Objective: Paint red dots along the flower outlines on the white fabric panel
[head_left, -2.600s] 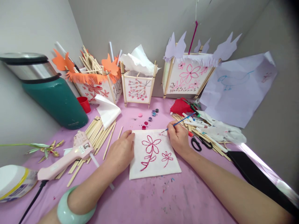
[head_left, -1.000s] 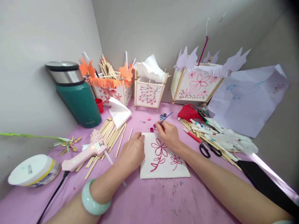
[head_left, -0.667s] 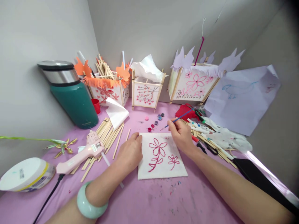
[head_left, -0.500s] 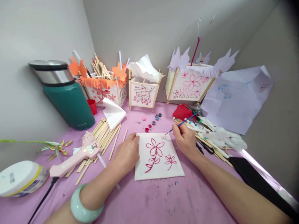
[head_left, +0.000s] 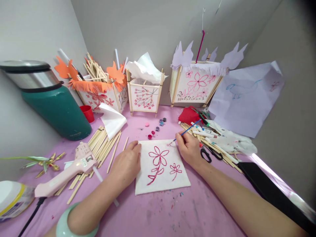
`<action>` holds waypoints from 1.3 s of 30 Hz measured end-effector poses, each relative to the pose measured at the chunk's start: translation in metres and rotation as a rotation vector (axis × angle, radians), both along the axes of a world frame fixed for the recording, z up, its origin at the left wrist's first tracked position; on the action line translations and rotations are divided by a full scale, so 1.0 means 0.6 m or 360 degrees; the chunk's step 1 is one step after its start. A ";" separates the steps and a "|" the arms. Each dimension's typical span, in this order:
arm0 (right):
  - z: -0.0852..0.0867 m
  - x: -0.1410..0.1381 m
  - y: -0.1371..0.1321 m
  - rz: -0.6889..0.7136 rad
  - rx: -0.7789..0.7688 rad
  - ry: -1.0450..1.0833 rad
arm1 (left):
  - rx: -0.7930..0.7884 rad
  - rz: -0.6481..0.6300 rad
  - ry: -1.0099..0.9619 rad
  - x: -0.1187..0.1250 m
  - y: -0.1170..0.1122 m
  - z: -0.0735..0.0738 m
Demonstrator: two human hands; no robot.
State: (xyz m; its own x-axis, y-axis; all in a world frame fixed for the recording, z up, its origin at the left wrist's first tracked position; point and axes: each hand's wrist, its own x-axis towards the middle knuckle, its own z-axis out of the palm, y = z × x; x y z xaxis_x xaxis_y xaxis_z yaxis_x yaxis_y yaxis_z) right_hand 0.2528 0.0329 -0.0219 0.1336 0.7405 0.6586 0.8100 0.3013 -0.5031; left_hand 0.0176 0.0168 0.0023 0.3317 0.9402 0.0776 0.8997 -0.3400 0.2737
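A white square sheet [head_left: 165, 181] painted with two red flowers lies on the pink table [head_left: 160, 214]. My left hand [head_left: 126, 164] rests flat on the sheet's left edge, fingers stretched out. My right hand [head_left: 189, 148] pinches a thin blue paintbrush [head_left: 189, 129], whose tip touches the sheet's top right corner beside a small red mark. Small paint pots [head_left: 155, 126] stand just beyond the sheet.
A pink glue gun [head_left: 65, 169] and a pile of wooden sticks [head_left: 103, 144] lie at left, near a green flask [head_left: 53, 105]. Markers, sticks and black scissors [head_left: 208, 153] lie at right. Three paper lanterns [head_left: 145, 93] line the back wall. A white tub [head_left: 12, 199] sits at far left.
My right hand went left to the paint pots with the brush, then came back to the sheet's top right corner. My left hand stayed on the sheet's left edge.
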 end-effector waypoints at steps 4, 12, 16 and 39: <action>-0.001 0.000 0.001 0.0007 -0.0020 -0.0002 | 0.0005 -0.0002 0.0016 0.000 0.000 0.000; -0.003 -0.002 0.003 0.0004 -0.0009 -0.0005 | 0.0007 -0.0010 0.0002 0.000 0.000 0.000; -0.002 -0.002 0.003 0.0005 -0.0019 -0.0012 | 0.0020 -0.0007 -0.0001 -0.001 0.000 -0.001; -0.004 -0.004 0.009 -0.0002 0.0009 -0.0037 | 0.0020 -0.0016 -0.0007 -0.002 -0.001 -0.002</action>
